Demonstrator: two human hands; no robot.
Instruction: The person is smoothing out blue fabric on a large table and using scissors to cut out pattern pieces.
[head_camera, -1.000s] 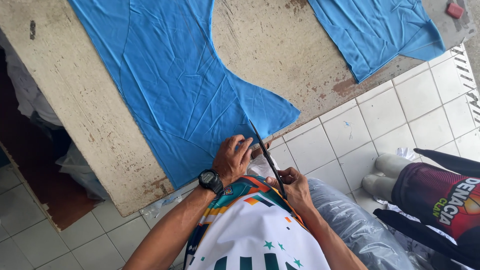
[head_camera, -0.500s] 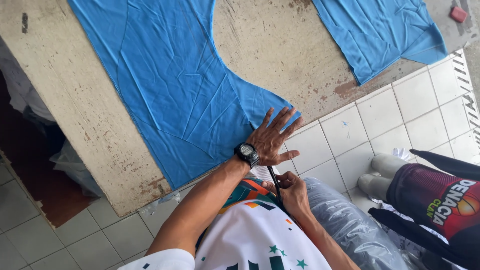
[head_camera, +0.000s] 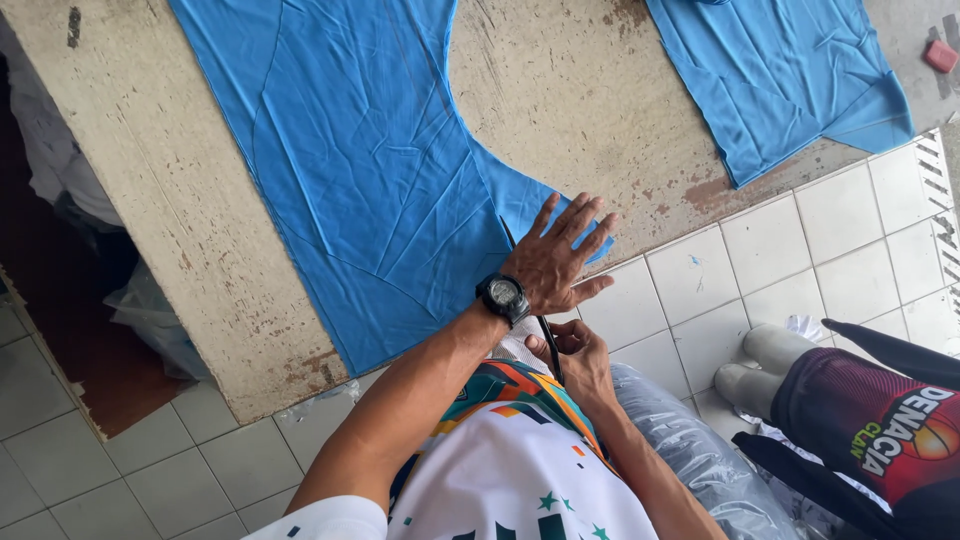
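A worn, stained worktable (head_camera: 600, 110) is filling the upper part of the view, standing over a white tiled floor (head_camera: 700, 290); a large piece of blue cloth (head_camera: 350, 170) is lying flat on the table, its curved cut edge facing the bare surface and its lower corner reaching the table's near edge. The left hand (head_camera: 560, 262) is pressing down on that corner, palm flat and fingers spread, gripping nothing; a black wristwatch (head_camera: 503, 296) is sitting on its wrist. The right hand (head_camera: 572, 352) is hanging just below the table edge, fingers curled around the handles of a pair of dark scissors (head_camera: 535, 300); the thin blades are running up under the left hand toward the cloth, and whether they are cutting cannot be told. A second blue piece (head_camera: 780, 80) is lying well apart at the table's far right; a small pink block (head_camera: 941, 55) is resting near it. A dressed torso form in dark red (head_camera: 870, 430) is lying on the floor at the right.
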